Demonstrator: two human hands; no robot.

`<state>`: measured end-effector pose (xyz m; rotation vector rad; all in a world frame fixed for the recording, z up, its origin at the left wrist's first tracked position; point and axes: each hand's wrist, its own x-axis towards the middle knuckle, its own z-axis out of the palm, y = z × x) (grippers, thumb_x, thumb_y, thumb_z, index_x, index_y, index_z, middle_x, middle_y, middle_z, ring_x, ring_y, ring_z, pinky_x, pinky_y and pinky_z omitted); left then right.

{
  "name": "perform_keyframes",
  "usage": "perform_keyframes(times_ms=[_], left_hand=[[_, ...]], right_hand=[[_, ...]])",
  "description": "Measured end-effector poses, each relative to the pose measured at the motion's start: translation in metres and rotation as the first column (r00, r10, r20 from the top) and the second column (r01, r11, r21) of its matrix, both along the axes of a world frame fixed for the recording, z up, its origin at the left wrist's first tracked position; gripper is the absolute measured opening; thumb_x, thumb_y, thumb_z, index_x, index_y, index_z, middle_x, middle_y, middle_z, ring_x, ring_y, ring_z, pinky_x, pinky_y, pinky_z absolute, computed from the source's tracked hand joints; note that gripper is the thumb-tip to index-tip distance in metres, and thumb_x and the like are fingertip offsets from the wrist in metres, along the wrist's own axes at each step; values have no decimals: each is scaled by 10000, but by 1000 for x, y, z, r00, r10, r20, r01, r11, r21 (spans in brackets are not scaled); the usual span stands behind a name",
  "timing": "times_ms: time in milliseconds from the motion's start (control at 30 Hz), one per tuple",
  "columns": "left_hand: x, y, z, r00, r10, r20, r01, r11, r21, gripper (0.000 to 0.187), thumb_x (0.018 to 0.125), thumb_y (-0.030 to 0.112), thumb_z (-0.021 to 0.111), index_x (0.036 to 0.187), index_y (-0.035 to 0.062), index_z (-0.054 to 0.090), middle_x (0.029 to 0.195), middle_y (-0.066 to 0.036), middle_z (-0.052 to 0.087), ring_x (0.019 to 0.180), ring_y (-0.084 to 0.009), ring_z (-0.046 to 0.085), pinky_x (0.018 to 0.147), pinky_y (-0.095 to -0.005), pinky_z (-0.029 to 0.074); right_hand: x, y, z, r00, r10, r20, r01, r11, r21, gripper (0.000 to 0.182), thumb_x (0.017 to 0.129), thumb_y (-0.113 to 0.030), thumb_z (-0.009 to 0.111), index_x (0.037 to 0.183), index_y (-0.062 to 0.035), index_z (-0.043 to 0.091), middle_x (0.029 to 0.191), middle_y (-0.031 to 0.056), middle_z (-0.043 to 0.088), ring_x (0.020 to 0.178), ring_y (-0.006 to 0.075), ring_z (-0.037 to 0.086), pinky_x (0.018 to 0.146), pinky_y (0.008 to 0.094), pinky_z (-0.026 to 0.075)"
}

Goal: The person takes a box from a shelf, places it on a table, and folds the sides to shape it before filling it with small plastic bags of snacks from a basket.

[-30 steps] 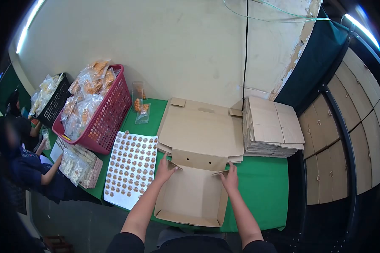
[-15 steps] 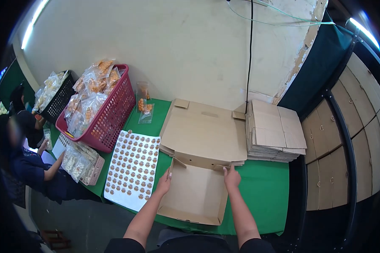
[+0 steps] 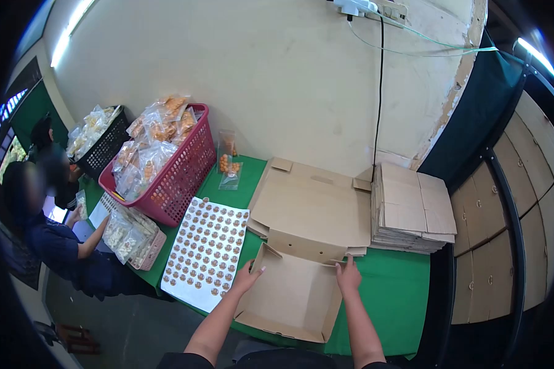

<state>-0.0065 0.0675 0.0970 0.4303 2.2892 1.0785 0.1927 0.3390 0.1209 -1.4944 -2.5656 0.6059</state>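
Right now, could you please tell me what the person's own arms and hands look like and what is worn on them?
Both forearms are bare, with no gloves, watch or rings visible on the left hand or right hand. Dark, apparently black, short sleeves show only at the bottom edge of the picture.
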Motion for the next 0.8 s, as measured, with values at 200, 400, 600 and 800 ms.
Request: perform_keyframes(times_ms=[200, 400, 600, 800], left_hand=[[0, 0, 12, 1000, 26, 8, -25, 998, -52, 754, 746, 529, 603, 1303, 73, 376, 1171, -213, 529, 1080, -316, 524, 916, -363, 403], [-2, -6, 10, 999, 17, -40, -20, 997, -74, 755, 751, 534, 597, 1305, 71, 378, 1171, -202, 532, 1081, -312, 524, 915, -364, 403], [-4, -15, 26, 1000, 0, -15, -1, 999, -46, 712, 783, 492, 594, 1302, 57, 375, 1103, -179, 568, 1018, -277, 560, 868, -356, 433], [-21, -24, 17, 999, -17, -34, 18, 999, 48, 706, 793, 478, 595, 1306, 52, 361, 1128, -191, 548, 1040, -271, 547, 881, -359, 431]], right_hand=[[7, -6, 11, 998, 0, -55, 1, 1000, 17, 656, 741, -321, 664, 1287, -152, 341, 1057, 166, 544, 878, 365, 584, 709, 452, 485], [16, -15, 23, 999, 4, -50, -6, 999, -34, 723, 713, -296, 699, 1311, -182, 309, 1175, 149, 462, 950, 349, 561, 748, 432, 480], [26, -10, 29, 996, 15, -86, -23, 995, -98, 860, 631, -260, 771, 1338, -195, 286, 1260, 152, 402, 1075, 343, 496, 834, 431, 450], [19, -14, 61, 987, 95, -130, -68, 978, 196, 701, 597, -209, 791, 1205, -94, 461, 1246, 141, 429, 1126, 328, 443, 916, 426, 386]])
